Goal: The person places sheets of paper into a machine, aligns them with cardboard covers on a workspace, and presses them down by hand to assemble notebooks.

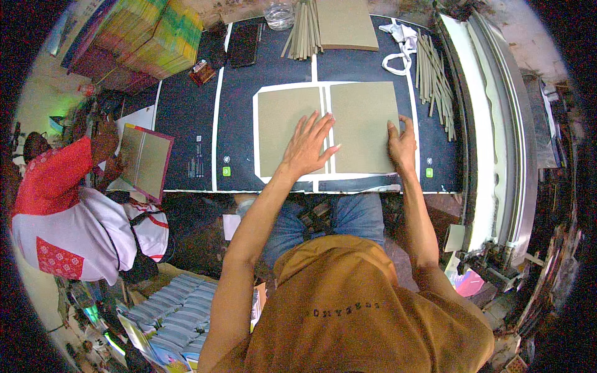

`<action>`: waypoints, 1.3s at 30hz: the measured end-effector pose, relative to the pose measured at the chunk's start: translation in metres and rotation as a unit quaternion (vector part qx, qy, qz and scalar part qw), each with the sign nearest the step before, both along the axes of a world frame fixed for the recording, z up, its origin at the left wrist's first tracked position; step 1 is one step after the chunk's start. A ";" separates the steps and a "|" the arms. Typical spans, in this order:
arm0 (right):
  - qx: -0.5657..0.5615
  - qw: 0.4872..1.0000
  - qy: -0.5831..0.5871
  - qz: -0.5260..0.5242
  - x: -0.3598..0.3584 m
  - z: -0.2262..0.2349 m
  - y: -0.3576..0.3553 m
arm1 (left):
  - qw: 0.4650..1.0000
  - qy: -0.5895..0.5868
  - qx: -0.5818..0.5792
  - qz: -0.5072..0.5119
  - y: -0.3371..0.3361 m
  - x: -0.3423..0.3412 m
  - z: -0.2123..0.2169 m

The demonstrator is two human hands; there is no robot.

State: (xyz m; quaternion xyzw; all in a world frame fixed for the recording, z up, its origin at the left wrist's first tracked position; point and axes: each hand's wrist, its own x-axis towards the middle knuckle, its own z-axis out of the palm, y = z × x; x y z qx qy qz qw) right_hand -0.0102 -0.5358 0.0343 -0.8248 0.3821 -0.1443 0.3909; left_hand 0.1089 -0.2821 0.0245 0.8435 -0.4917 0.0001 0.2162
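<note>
On the dark table in front of me lies a white cover sheet (pixel 256 133) with two grey-brown boards on it. Between the left board (pixel 280 118) and the right board (pixel 364 127) runs a narrow strip (pixel 326 99) with white gaps beside it. My left hand (pixel 308 146) rests flat with fingers stretched, spanning from the left board across the strip. At the outer edge of the right board, my right hand (pixel 402 144) curls round that edge, thumb on its top face. The underside of the right fingers is hidden.
Grey strips (pixel 305 31) and stacked boards (pixel 348 25) lie at the far edge, near a glass (pixel 278 15) and a dark phone-like slab (pixel 245 45). More strips (pixel 435 87) and white cloth (pixel 403 40) lie right, beside a long metal machine (pixel 497 137). A person (pixel 74 205) handles a red-edged cover (pixel 147 158) leftward.
</note>
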 end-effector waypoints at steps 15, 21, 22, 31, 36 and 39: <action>-0.071 0.995 0.076 0.010 0.004 0.007 0.003 | 1.000 -0.001 -0.007 0.000 0.000 0.000 -0.005; -0.097 0.991 0.096 0.005 0.006 -0.003 -0.010 | 1.000 -0.009 0.014 -0.003 -0.004 0.001 -0.005; -0.098 0.990 0.100 0.009 0.005 -0.002 -0.010 | 1.000 -0.007 0.021 -0.001 -0.004 0.001 -0.005; -0.135 0.983 0.121 0.022 0.008 0.010 -0.005 | 1.000 -0.014 0.015 0.003 -0.003 0.000 -0.003; -0.229 0.967 0.099 0.054 0.009 0.013 0.003 | 1.000 -0.006 0.017 -0.001 -0.001 0.000 0.006; -0.285 0.946 0.050 0.144 0.018 0.019 0.027 | 1.000 -0.006 0.019 0.001 -0.001 0.000 0.007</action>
